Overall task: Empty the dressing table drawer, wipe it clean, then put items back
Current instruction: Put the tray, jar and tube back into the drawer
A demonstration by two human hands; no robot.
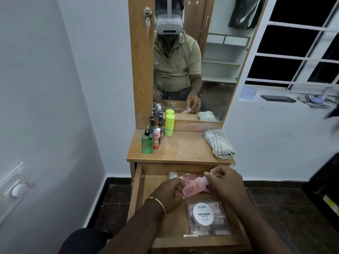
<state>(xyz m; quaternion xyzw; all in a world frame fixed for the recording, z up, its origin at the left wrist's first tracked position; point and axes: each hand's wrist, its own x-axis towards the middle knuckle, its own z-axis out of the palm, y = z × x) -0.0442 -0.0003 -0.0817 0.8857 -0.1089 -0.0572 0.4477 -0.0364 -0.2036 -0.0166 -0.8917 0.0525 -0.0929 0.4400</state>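
Both hands grasp the pink bottle [194, 187] over the drawer [139, 189] back edge, left hand [169, 194] at base, right hand [226, 182] at cap; looks light, rigid, slick plastic, so grip mid-body.

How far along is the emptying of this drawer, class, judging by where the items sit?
Partly done: bottles already stand on the tabletop. In hand: both the left hand and right hand hold a pink bottle over the open drawer. Left: the nail polish remover tub remains inside, and the folded cloth lies unused, so wiping and refilling remain.
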